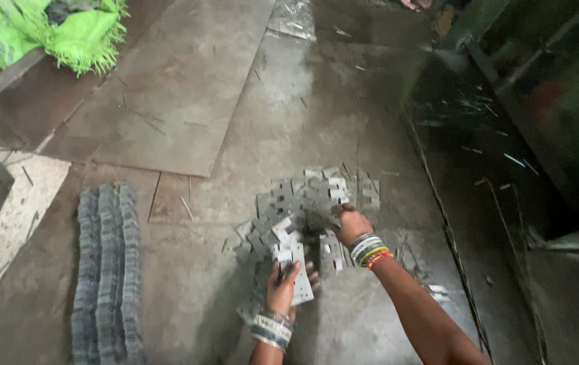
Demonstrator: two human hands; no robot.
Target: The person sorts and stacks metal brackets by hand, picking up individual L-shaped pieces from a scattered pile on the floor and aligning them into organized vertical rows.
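- Left hand (283, 287) is closed around a small stack of flat metal plates (297, 270), fingers wrapped over the near edge and thumb on top; the stack is held just above the floor (343, 88).
- Right hand (350, 224) reaches into the loose pile of metal plates (303, 203), fingers curled down among the pieces; whether it has 1 pinched cannot be told, since the fingertips are hidden.
- Loose pile lies on the concrete floor directly ahead of both hands, with the held stack at its near edge.
- Handling judgement: the plates look like thin stamped sheet steel, stiff, light singly but weighty once stacked. Cut edges are likely sharp, and smooth faces may slide over each other. Grip is best taken across the flat faces, squeezing the stack square, not along the cut edges.
- To the left, 3 neat rows of stacked plates (108, 270) stand on edge on the floor, well apart from the pile.
- Large steel sheets (168, 94) lie farther off, and a green woven sack (66, 30) sits at far left.
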